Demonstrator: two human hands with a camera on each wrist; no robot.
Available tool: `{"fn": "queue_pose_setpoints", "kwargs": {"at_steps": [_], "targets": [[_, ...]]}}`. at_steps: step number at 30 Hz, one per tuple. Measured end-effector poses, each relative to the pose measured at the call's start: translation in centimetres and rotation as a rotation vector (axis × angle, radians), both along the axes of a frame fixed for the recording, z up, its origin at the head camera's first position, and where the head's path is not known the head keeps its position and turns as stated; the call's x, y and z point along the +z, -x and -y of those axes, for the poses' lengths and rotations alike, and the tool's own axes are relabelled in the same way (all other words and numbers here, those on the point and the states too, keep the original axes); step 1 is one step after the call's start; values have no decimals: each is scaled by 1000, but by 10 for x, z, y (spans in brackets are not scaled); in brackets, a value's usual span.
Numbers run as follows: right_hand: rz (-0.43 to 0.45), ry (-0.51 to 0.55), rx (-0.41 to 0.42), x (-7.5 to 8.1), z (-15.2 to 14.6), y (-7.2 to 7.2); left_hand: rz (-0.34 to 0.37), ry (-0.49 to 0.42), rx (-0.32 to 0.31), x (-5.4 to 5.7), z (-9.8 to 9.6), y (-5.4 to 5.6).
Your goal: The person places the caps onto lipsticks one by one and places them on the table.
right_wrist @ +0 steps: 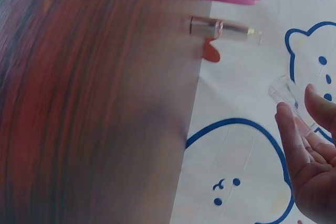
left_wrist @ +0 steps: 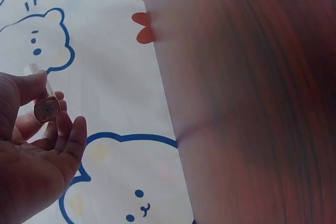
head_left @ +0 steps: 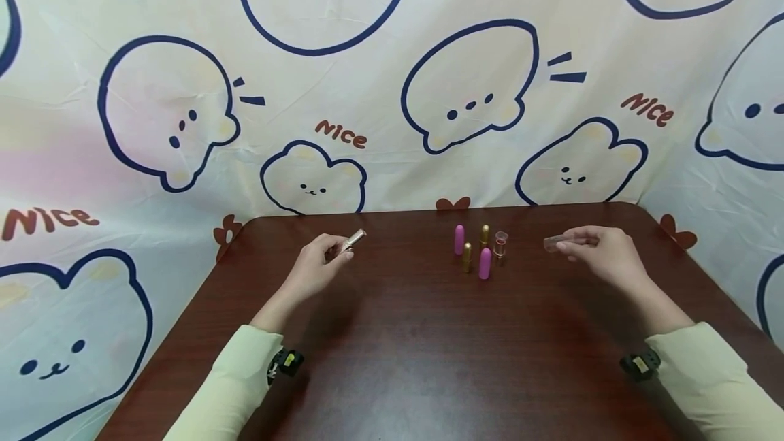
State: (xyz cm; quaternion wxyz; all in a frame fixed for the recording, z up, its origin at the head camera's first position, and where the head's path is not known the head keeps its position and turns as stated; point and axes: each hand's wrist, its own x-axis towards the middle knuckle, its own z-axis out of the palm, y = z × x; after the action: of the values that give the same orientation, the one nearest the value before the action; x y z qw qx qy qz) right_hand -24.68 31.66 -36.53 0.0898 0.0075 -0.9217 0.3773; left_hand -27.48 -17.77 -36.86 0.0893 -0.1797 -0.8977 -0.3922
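At the left of the table, my left hand (head_left: 315, 265) pinches an uncapped lipstick (head_left: 354, 239), tilted up to the right. The left wrist view shows the squarish base of this lipstick (left_wrist: 47, 109) between thumb and fingers. Off to the right, a clear lipstick cap (head_left: 553, 243) is held by my right hand (head_left: 609, 257), above the table. In the right wrist view this cap (right_wrist: 283, 93) is see-through, with nothing visible inside. Between the hands stands a group of lipsticks; the nearest to my right hand is a rose-gold lipstick (head_left: 500, 246) with a clear top.
Two magenta tubes (head_left: 485, 264) and two gold tubes (head_left: 467, 258) stand upright beside the rose-gold lipstick. They are on a dark brown wooden table (head_left: 429, 359). A cloth with printed cartoon bears (head_left: 380, 87) hangs behind the table and along its sides.
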Motion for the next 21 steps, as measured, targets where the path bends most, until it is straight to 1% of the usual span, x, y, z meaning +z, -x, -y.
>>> {"fn": "queue_pose_setpoints", "kwargs": {"at_steps": [6,12,16,21], "targets": [[27,111,36,5,11,-1,6,0,-23,2,-7,0],[3,208,85,5,25,0,37,-13,-42,2,-13,2],[-12,241,107,5,34,1,40,-27,-72,2,-18,3],[-1,287,134,6,47,-1,48,-65,-118,1,-23,3]]}}
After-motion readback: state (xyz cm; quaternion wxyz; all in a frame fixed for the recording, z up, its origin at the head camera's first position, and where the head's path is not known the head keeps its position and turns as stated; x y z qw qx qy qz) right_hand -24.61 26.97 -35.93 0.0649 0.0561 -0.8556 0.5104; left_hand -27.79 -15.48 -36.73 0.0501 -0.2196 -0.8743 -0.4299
